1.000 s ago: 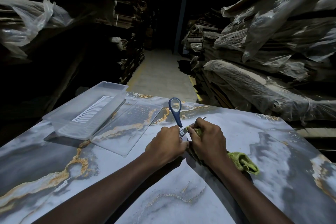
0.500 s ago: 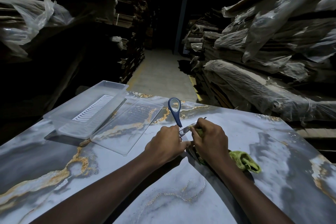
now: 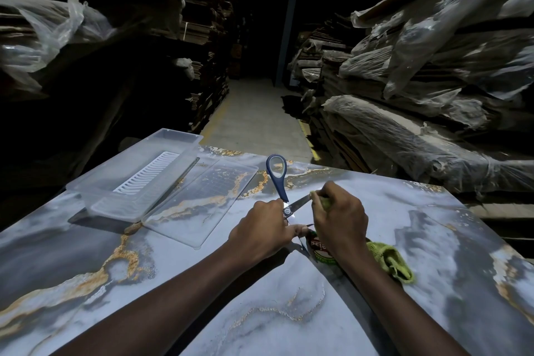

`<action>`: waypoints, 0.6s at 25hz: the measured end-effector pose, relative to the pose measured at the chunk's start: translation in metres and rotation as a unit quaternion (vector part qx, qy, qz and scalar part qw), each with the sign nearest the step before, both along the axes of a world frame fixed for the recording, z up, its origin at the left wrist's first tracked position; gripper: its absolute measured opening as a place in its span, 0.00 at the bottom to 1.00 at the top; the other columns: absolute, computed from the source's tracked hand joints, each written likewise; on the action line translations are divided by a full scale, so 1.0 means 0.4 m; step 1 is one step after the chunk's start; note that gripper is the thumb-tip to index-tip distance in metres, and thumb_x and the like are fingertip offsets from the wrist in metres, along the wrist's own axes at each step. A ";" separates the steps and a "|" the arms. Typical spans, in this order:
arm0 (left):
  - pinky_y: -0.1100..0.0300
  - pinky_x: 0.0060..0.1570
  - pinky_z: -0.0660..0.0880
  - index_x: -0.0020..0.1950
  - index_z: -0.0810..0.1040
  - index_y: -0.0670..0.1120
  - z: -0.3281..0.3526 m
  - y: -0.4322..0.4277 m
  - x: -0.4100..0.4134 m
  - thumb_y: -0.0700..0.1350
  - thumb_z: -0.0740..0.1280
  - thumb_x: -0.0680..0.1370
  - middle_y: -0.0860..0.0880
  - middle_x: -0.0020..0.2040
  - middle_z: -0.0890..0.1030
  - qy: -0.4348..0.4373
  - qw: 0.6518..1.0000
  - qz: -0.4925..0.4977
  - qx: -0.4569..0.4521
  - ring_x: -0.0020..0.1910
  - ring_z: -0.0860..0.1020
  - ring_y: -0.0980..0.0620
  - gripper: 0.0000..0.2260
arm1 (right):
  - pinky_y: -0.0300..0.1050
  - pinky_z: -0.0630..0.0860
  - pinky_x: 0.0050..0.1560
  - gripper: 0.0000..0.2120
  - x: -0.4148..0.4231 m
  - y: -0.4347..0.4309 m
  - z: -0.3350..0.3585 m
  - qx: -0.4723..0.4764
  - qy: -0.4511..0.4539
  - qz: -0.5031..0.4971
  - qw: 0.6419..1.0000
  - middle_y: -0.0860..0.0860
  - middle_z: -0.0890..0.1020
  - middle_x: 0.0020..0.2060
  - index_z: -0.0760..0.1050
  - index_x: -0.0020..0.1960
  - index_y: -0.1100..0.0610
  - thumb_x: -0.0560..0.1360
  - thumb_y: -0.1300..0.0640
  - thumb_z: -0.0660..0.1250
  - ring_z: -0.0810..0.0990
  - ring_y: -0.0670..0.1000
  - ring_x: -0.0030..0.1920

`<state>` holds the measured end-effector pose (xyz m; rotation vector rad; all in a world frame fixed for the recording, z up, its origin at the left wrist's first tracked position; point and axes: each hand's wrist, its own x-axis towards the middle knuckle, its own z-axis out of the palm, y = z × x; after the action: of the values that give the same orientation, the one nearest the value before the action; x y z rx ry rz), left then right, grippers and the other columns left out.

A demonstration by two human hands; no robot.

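Note:
My left hand [image 3: 261, 231] grips a pair of blue-handled scissors [image 3: 278, 179] near the pivot; one handle loop stands up and away from me. A steel blade [image 3: 299, 202] points right toward my right hand [image 3: 339, 220]. That hand pinches a green cloth [image 3: 388, 260] against the far end of the blade, and the cloth trails out behind the wrist. A small round tin [image 3: 319, 248] with a red label lies on the table under my right hand, partly hidden.
The marble-patterned table [image 3: 115, 283] carries a clear plastic box [image 3: 135, 176] with a white ribbed insert and a flat clear lid [image 3: 202, 202] beside it at the left. Beyond the far edge runs a dim aisle between plastic-wrapped stacks [image 3: 404, 130].
My right hand has slid the cloth outward along the blade toward its tip, uncovering the round tin. My left hand keeps its hold on the scissors.

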<state>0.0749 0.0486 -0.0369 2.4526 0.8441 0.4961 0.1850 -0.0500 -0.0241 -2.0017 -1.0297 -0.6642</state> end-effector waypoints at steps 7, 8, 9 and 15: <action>0.49 0.49 0.79 0.63 0.73 0.47 -0.005 0.001 0.006 0.65 0.69 0.70 0.46 0.57 0.80 -0.013 1.000 -0.010 -0.013 0.49 0.78 0.47 0.30 | 0.43 0.68 0.29 0.08 0.020 -0.010 0.006 0.011 -0.011 0.018 1.000 0.50 0.80 0.32 0.74 0.39 0.55 0.74 0.55 0.70 0.76 0.54 0.32; 0.49 0.48 0.79 0.62 0.73 0.46 -0.005 0.003 0.006 0.65 0.68 0.69 0.46 0.57 0.80 -0.011 1.000 -0.008 -0.012 0.49 0.78 0.47 0.30 | 0.43 0.66 0.30 0.09 0.023 -0.004 0.011 0.013 0.002 -0.019 1.000 0.50 0.79 0.32 0.73 0.39 0.54 0.74 0.54 0.69 0.75 0.55 0.33; 0.48 0.48 0.79 0.61 0.74 0.46 -0.005 0.006 0.006 0.66 0.68 0.69 0.46 0.56 0.80 -0.009 1.000 -0.007 -0.012 0.48 0.78 0.47 0.30 | 0.43 0.65 0.31 0.09 0.028 -0.003 0.019 0.028 0.033 -0.047 0.998 0.50 0.78 0.32 0.72 0.39 0.53 0.75 0.53 0.68 0.75 0.56 0.34; 0.49 0.50 0.79 0.64 0.73 0.47 -0.006 0.001 0.009 0.66 0.68 0.69 0.46 0.59 0.80 0.000 1.000 -0.003 -0.024 0.51 0.78 0.47 0.31 | 0.44 0.69 0.30 0.10 0.022 -0.022 0.013 0.055 0.000 0.028 0.998 0.50 0.79 0.31 0.72 0.38 0.55 0.74 0.56 0.70 0.76 0.54 0.32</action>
<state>0.0783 0.0489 -0.0393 2.4111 0.8379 0.4677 0.1940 -0.0587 -0.0189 -1.8706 -1.0247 -0.6769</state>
